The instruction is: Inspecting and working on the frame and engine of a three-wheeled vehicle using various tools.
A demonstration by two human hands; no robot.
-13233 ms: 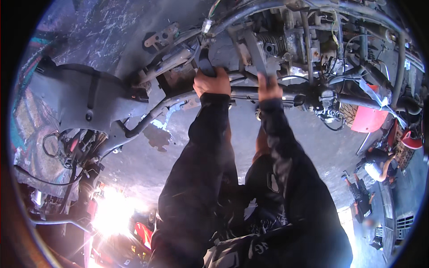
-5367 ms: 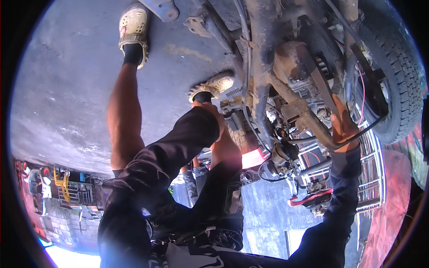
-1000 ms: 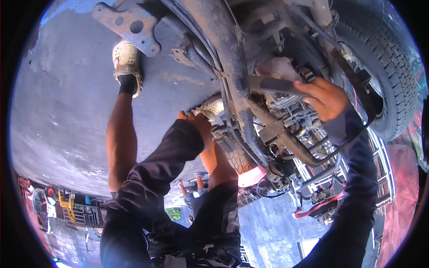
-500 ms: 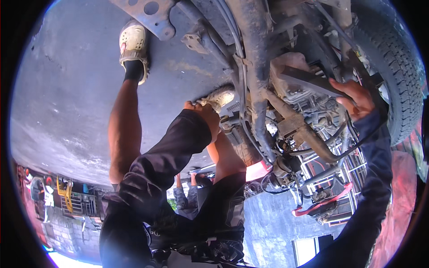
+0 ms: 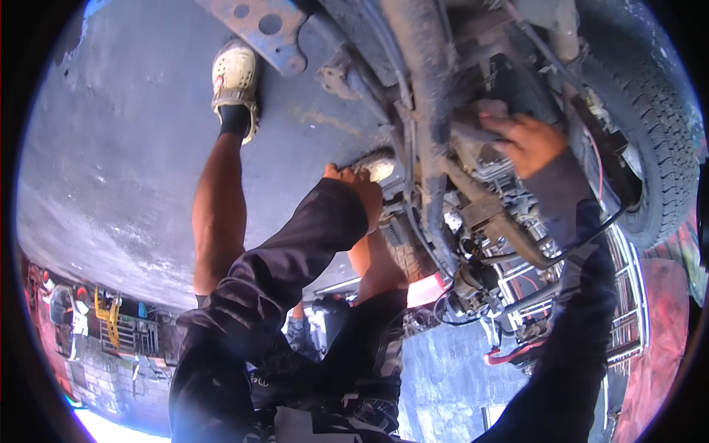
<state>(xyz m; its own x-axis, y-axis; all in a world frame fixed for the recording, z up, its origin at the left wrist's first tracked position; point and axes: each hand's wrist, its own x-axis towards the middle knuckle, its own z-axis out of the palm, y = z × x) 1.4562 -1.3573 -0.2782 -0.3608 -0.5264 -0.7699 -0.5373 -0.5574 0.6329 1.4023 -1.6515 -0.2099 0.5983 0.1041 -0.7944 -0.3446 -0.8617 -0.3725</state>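
My right hand (image 5: 533,142) reaches into the underside of a vehicle's metal frame (image 5: 432,96). Its fingers are closed on a dark grey flat bar (image 5: 476,127), smeared by motion and partly covered by the hand. The bar lies over the upper side of the engine (image 5: 498,173). Before my right shin, close to the pale clog (image 5: 382,168), my left hand (image 5: 358,193) is curled closed. Whatever its fingers may hold is hidden.
A tyre (image 5: 650,148) stands at the right beyond the frame tubes. A perforated metal bracket (image 5: 258,29) juts in at the top. My other clog (image 5: 235,77) rests on the grey floor (image 5: 133,148). Hoses and cables (image 5: 406,148) run along the frame.
My right hand has moved left and slightly up with the bar, away from the tyre and further over the engine. The view has shifted slightly; my left hand keeps its pose.
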